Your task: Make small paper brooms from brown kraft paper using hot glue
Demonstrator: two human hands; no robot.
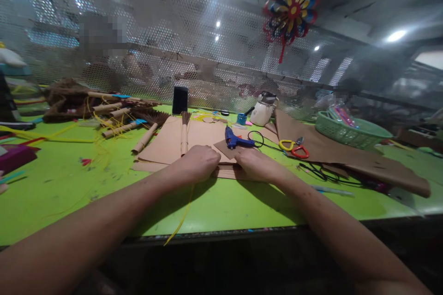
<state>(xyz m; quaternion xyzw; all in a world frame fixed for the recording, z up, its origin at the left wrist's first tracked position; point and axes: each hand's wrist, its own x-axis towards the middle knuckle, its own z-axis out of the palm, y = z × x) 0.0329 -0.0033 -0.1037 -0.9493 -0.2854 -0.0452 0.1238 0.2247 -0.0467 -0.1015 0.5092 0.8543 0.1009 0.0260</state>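
Observation:
My left hand (200, 163) is closed, fingers curled down on the near edge of the brown paper (230, 174). Across from it, my right hand (255, 163) is closed on the same edge, a short gap to the right. Between them the paper shows narrow, layered folds; the fingertips themselves are mostly hidden. Larger brown sheets (162, 140) lie flat beneath and beyond. On them rests a rolled paper tube with a fanned end (184, 136), just past my left hand. A blue glue gun (237, 139) lies beyond my right hand, near a small brown paper piece (223, 147).
Scissors (294, 146) and a large brown sheet (328, 156) are to the right, by a green basket (353, 131). A phone (180, 100), white jug (263, 110) and blue jar (241, 119) stand behind. Several paper tubes (119, 131) and yellow strands (69, 136) lie left.

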